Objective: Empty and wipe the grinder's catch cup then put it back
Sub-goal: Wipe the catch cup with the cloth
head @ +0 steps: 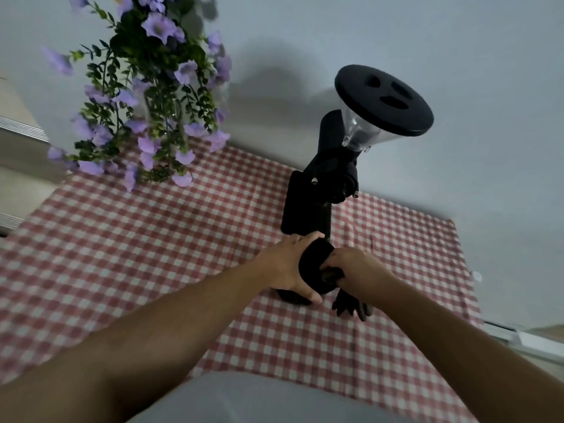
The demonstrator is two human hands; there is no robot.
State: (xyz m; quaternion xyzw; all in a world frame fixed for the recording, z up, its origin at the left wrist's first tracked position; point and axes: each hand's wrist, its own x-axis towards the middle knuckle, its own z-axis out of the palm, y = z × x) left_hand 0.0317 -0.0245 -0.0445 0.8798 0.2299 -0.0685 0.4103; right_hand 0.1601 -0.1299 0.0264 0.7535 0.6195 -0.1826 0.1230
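Note:
A black coffee grinder with a clear hopper and black lid stands at the back of the table by the wall. In front of its base, my left hand wraps around the black catch cup, which is tilted toward my right hand. My right hand is closed on a dark cloth pushed at the cup's mouth; the cloth's loose end hangs down onto the table. The inside of the cup is hidden.
A red-and-white checked tablecloth covers the table. A glass vase of purple flowers stands at the back left. A pale wall runs behind. A white ledge lies past the table's right edge.

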